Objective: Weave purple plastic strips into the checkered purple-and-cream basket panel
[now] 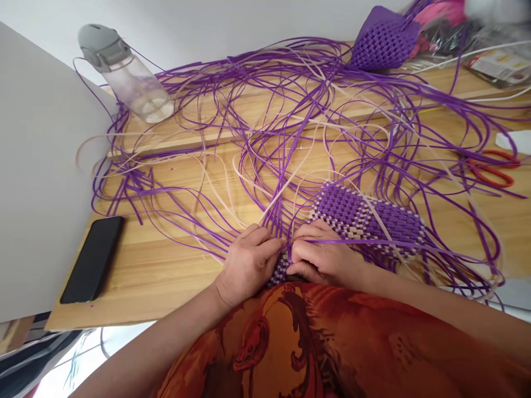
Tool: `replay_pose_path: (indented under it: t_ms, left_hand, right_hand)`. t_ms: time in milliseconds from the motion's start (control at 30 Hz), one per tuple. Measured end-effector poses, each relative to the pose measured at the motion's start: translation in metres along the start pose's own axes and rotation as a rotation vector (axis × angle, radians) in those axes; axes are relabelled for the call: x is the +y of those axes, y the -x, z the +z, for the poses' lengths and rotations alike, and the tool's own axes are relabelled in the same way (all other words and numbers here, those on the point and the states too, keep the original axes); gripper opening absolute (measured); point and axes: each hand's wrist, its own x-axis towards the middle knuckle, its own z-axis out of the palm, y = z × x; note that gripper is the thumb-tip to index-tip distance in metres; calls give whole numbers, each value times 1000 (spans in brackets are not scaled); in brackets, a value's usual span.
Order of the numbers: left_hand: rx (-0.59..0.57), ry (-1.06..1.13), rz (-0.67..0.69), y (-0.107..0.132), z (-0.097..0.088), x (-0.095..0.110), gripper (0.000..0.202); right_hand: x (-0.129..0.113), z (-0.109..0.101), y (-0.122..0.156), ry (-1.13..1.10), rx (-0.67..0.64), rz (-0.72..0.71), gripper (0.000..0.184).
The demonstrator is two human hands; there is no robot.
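Close to my body at the table's front edge, both hands are closed on a partly woven piece of purple and cream plastic strips [280, 269]. My left hand [251, 260] grips its left side, with loose strips fanning out beyond the fingers. My right hand [317, 251] pinches a purple strip [352, 241] that runs off to the right. Just past the right hand lies a finished-looking woven panel [375, 213], purple with cream checks, with long strips trailing from its edges. My palms and fingers hide much of the piece between them.
Tangled purple and cream strips [290, 138] spread across the wooden table [166, 243]. A grey-lidded bottle [133, 80] stands tilted in view at back left, a black phone [93, 260] lies at left. Red-handled scissors [493, 168] are at right; a purple woven piece [384, 41] stands behind.
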Motion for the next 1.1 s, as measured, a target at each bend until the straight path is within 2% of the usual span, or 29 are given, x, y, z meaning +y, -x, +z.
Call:
replay_pose_path:
  t_ms: [133, 267, 367, 433, 500, 667, 767, 833, 933, 1033, 1100]
  left_hand:
    - [23, 112, -102, -6, -1, 3, 19]
    - [51, 173, -176, -10, -1, 8, 15]
    - [54, 164, -195, -12, -1, 9, 14]
    - [66, 187, -197, -12, 0, 8, 15]
    - [81, 223, -192, -12, 0, 7, 18]
    - [74, 256, -191, -12, 0, 6, 21]
    - [61, 257, -198, -12, 0, 6, 21]
    - [65, 266, -200, -12, 0, 6, 21]
    - [85, 299, -196, -12, 2, 3, 22]
    - [78, 308, -182, -11, 2, 2, 23]
    - [61, 302, -176, -10, 2, 1, 23]
  right_hand:
    - [-6, -6, 1, -42, -40, 10, 29]
    - [-12, -25, 2, -56, -149, -21, 23]
    - [-3, -44, -8, 30, -152, -55, 18]
    - [8, -51, -19, 113, -114, -70, 21]
    - [18, -52, -33, 171, -143, -90, 22]
    - [26, -38, -59, 283, -340, -119, 12]
    - [41, -47, -70, 409, -377, -133, 15]
    - [58, -64, -76, 507, -362, -102, 18]
    - [79, -89, -80, 656, -247, 70, 21]
    - [74, -93, -77, 710, -243, 181, 16]
    - [60, -86, -73, 624, -283, 176, 11]
